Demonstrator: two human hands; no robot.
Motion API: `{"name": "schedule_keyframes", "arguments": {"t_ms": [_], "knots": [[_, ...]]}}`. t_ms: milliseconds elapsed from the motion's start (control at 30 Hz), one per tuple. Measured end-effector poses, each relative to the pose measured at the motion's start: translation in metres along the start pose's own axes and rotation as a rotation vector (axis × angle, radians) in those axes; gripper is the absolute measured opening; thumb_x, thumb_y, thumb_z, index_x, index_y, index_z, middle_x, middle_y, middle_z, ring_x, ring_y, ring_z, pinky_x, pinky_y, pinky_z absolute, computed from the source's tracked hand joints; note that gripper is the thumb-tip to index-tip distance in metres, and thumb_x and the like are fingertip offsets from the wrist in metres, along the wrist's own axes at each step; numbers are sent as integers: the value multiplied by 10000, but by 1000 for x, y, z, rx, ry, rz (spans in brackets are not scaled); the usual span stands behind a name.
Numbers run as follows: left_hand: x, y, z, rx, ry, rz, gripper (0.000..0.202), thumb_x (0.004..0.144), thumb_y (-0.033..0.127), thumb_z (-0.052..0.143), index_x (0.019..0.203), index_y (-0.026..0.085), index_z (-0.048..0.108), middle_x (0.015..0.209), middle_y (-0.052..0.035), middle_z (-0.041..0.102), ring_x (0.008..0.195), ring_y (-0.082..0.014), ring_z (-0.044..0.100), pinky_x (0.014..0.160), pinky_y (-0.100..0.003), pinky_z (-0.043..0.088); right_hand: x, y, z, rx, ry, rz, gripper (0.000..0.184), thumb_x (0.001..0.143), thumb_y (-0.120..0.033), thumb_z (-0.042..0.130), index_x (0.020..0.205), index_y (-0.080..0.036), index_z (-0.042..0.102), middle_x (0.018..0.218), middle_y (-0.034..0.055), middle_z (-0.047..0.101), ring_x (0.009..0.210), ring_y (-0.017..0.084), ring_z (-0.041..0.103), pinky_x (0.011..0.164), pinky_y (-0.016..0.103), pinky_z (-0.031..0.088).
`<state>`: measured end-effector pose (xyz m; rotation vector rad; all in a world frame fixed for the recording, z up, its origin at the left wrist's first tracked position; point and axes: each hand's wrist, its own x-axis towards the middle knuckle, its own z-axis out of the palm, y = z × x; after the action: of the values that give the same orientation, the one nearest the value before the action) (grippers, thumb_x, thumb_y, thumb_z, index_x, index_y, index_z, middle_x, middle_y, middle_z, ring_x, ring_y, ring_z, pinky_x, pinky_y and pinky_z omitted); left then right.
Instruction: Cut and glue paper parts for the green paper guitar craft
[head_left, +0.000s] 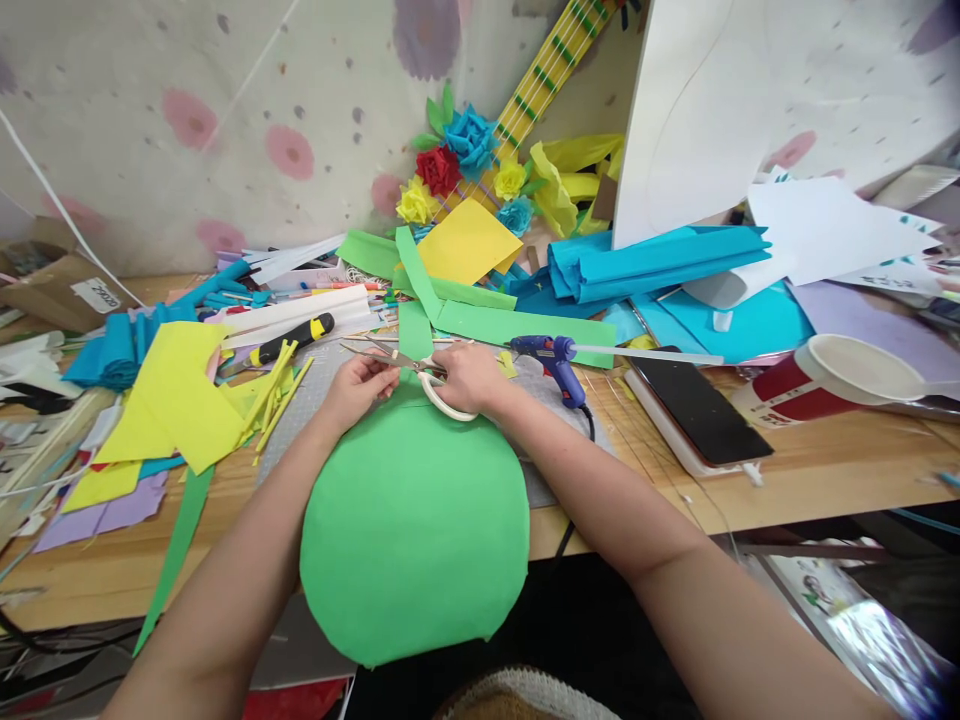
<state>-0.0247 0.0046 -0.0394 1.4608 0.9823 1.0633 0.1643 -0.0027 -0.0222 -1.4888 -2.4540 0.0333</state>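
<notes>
A large round green paper-covered piece (416,530) lies in front of me, overhanging the table's near edge. Narrow at the top, it runs up into a green paper strip (415,328). My right hand (471,375) grips a pair of scissors with white handles (448,402), their blades pointing left across that narrow part. On the left side of the same part, my left hand (361,385) is closed, its fingertips pinching the green paper just below the blades. Exactly how much paper lies between those fingers is hidden.
Right of my hands lies a blue glue gun (551,358) with a glue stick. Beyond are a phone (694,405) and a paper cup (832,375). A utility knife (292,340) and yellow paper (176,395) lie left. Paper flowers (471,140) and a yellow paper guitar neck (551,75) stand behind.
</notes>
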Motion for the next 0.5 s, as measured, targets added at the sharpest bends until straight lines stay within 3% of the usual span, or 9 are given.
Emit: {"name": "schedule_keyframes", "arguments": {"t_ms": [100,233,500], "knots": [[-1,2,0,94,83,16,240,627,344,678,671,122,600,573,-8,607,487,-91,530,491,-227,426,-1,4,-1,28,73,-54,284,763,-391,481,883,-166,605,873,88,643,837,220,533,675,293,328],[-4,8,2,136,54,49,222,644,348,655,651,126,651,593,-20,631,514,-108,556,528,-249,469,-1,9,3,70,104,-119,261,764,-374,494,907,-174,581,887,71,629,849,208,492,715,294,323],[-4,12,5,232,35,109,199,679,314,613,592,137,641,568,-17,607,511,-100,542,514,-223,471,1,9,8,78,121,-102,259,760,-380,492,881,-167,576,872,73,624,823,205,485,715,298,313]]}}
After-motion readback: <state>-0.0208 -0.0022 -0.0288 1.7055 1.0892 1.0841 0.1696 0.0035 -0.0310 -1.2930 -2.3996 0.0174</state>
